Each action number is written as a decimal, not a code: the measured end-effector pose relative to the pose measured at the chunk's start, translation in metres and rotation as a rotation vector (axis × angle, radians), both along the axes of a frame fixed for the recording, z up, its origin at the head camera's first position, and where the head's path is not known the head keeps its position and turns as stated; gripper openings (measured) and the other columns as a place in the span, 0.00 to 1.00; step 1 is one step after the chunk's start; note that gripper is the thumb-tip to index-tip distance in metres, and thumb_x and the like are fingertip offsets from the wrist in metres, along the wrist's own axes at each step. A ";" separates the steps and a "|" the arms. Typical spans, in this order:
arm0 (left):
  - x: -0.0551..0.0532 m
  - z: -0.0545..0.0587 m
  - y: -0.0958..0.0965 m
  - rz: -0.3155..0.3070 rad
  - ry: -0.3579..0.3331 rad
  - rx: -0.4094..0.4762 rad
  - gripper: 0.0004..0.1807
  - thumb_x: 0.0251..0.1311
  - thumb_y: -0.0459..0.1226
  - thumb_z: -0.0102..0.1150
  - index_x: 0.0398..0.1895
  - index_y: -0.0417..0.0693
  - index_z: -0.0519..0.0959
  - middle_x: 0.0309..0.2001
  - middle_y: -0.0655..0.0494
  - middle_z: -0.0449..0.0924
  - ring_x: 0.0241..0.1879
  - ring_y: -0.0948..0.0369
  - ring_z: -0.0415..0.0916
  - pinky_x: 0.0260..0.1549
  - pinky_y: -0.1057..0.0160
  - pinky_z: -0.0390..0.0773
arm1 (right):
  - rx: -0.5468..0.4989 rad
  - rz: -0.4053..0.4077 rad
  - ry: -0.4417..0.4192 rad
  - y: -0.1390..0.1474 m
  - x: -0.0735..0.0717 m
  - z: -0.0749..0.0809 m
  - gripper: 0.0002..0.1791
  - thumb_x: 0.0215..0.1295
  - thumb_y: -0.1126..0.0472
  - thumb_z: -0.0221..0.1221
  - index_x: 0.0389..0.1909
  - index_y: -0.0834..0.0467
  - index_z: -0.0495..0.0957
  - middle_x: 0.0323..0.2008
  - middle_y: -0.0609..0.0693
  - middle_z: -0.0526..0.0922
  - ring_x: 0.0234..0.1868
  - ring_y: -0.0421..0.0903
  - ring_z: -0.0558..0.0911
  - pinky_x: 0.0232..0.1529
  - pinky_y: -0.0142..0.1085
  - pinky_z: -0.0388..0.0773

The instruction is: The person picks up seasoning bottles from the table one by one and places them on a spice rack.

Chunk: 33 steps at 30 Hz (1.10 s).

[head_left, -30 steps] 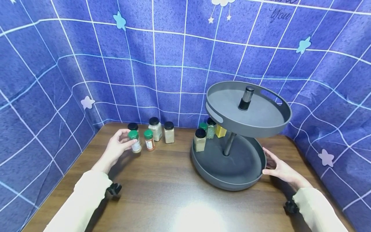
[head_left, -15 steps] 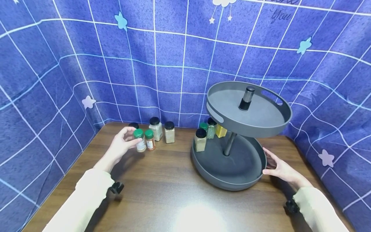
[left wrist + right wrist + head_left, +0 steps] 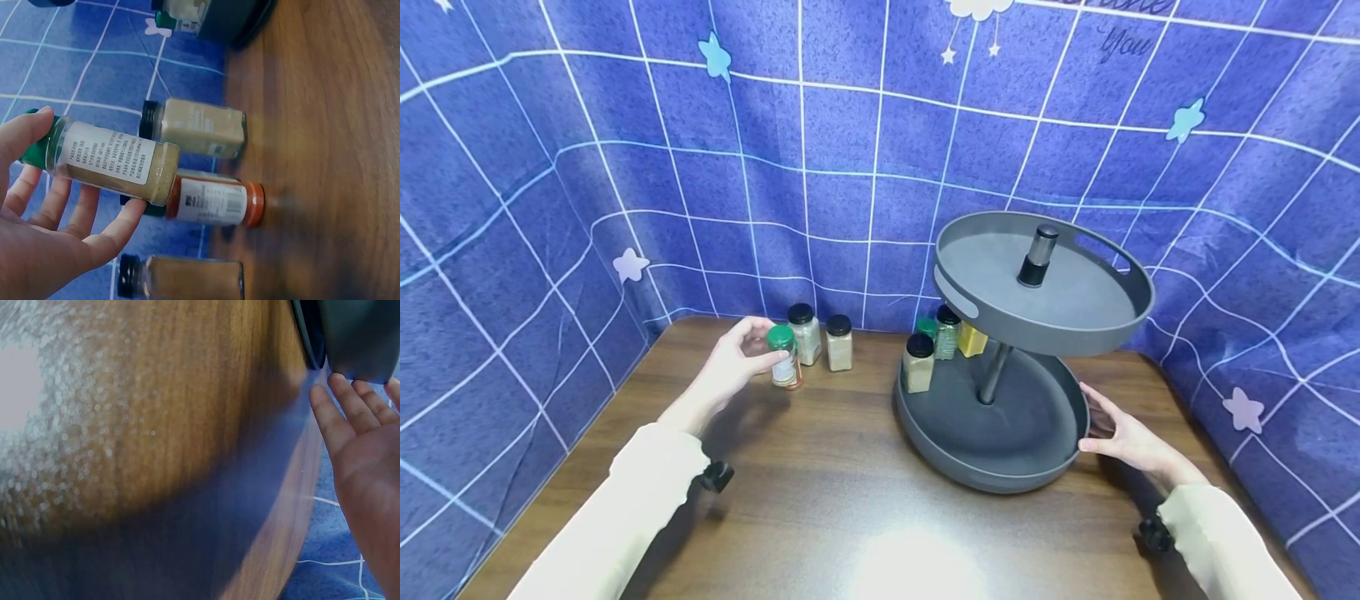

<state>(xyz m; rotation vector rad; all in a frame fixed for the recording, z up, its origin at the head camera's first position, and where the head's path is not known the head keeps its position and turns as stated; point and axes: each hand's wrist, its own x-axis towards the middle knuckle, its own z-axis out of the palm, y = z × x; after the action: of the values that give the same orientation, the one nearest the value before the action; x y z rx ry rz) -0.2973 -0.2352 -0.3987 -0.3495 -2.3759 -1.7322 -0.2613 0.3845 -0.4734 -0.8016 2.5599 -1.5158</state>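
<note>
Holding the green-capped jar [image 3: 105, 156] upright, your left hand [image 3: 730, 363] pinches it between thumb and fingers, just in front of the red jar [image 3: 215, 201] (give that one room; a nudge could topple it). Your right hand [image 3: 1126, 437], fingers spread, touches the lower tray [image 3: 1000, 482]; light pressure should steady it.
</note>
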 end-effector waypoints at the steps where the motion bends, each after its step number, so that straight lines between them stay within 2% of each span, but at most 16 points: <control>1: 0.000 0.001 0.002 -0.005 0.002 0.002 0.25 0.51 0.34 0.68 0.51 0.42 0.69 0.43 0.62 0.76 0.45 0.65 0.76 0.39 0.68 0.80 | -0.001 -0.002 -0.001 0.000 0.000 0.000 0.49 0.55 0.73 0.63 0.72 0.67 0.42 0.64 0.75 0.55 0.58 0.29 0.70 0.52 0.19 0.70; 5: 0.000 0.007 0.008 -0.030 0.000 0.009 0.24 0.51 0.34 0.68 0.51 0.43 0.69 0.43 0.61 0.76 0.45 0.64 0.76 0.38 0.67 0.80 | 0.000 -0.010 -0.007 -0.001 0.000 0.000 0.49 0.55 0.72 0.63 0.72 0.68 0.42 0.64 0.75 0.55 0.58 0.29 0.70 0.52 0.19 0.70; 11: 0.002 0.017 0.019 -0.040 0.015 -0.050 0.25 0.52 0.35 0.68 0.52 0.43 0.70 0.46 0.54 0.75 0.47 0.61 0.75 0.46 0.65 0.75 | 0.015 -0.009 -0.003 -0.001 0.000 0.002 0.50 0.54 0.72 0.64 0.71 0.69 0.42 0.63 0.81 0.53 0.57 0.28 0.70 0.51 0.20 0.71; 15: 0.004 0.027 0.027 -0.057 -0.012 -0.034 0.25 0.52 0.35 0.68 0.53 0.43 0.69 0.47 0.51 0.74 0.46 0.57 0.74 0.43 0.62 0.78 | 0.020 -0.003 -0.002 0.001 -0.001 0.002 0.50 0.54 0.72 0.64 0.71 0.69 0.42 0.63 0.81 0.53 0.57 0.27 0.70 0.51 0.20 0.71; 18: 0.003 0.033 0.033 -0.071 -0.030 -0.011 0.26 0.52 0.34 0.68 0.53 0.44 0.69 0.48 0.51 0.74 0.46 0.57 0.74 0.37 0.59 0.81 | 0.017 -0.001 -0.002 0.001 -0.002 0.002 0.50 0.54 0.72 0.64 0.71 0.69 0.42 0.62 0.81 0.53 0.57 0.28 0.70 0.51 0.20 0.71; 23: 0.000 0.040 0.042 -0.088 -0.035 -0.012 0.26 0.52 0.35 0.68 0.53 0.46 0.69 0.49 0.51 0.73 0.46 0.57 0.75 0.36 0.55 0.82 | 0.015 -0.005 0.008 -0.001 -0.001 0.004 0.50 0.53 0.73 0.64 0.71 0.70 0.42 0.62 0.81 0.53 0.57 0.28 0.70 0.51 0.19 0.70; 33: -0.002 0.050 0.062 -0.128 -0.045 0.017 0.25 0.52 0.35 0.68 0.52 0.46 0.69 0.49 0.50 0.75 0.47 0.56 0.76 0.38 0.55 0.82 | 0.009 -0.011 0.024 -0.001 0.000 0.003 0.49 0.53 0.74 0.64 0.70 0.71 0.44 0.63 0.69 0.61 0.57 0.28 0.71 0.52 0.19 0.70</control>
<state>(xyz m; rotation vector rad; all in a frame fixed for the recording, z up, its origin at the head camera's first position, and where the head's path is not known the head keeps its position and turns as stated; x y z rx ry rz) -0.2995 -0.1731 -0.3483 -0.4741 -2.4170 -1.8322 -0.2613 0.3835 -0.4705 -0.8106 2.5904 -1.5054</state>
